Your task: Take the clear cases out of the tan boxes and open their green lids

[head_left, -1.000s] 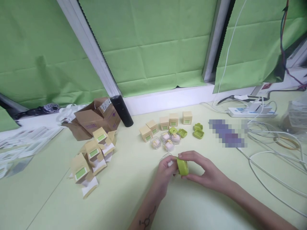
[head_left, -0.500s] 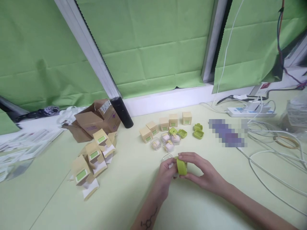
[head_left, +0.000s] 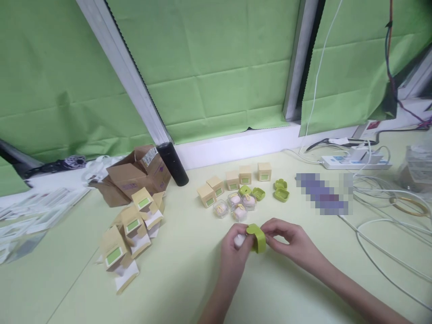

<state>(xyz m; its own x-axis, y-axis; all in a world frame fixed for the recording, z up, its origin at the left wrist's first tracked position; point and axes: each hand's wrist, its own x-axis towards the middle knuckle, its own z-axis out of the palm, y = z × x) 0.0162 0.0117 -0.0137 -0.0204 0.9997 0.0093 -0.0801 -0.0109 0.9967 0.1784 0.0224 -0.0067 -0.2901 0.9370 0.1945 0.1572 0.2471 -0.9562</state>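
My left hand (head_left: 232, 252) is closed around a small green case (head_left: 260, 241) with a rounded, hollow-looking shape. A white rounded piece (head_left: 239, 240) shows between the fingers of that same hand; its kind is partly hidden. My right hand (head_left: 290, 238) pinches at the right side of the green case, fingertips together, and whatever is between them is hidden. Beyond the hands lie several clear-wrapped pale pink items (head_left: 240, 212) with yellow loops. Next to them are a green lidded piece (head_left: 245, 191) and an open green shell (head_left: 258, 194).
Several small tan boxes (head_left: 232, 180) stand behind the pink items. Two green shells (head_left: 281, 194) lie to the right. Opened tan boxes (head_left: 113, 252), a brown carton (head_left: 135, 175) and a black cylinder (head_left: 173, 164) are at left. Cables and a power strip (head_left: 357, 161) occupy the right.
The green case has turned in my hands, so its rim and hollow show more. My right hand's fingers have drawn from a wide grip into a pinch at its right side.
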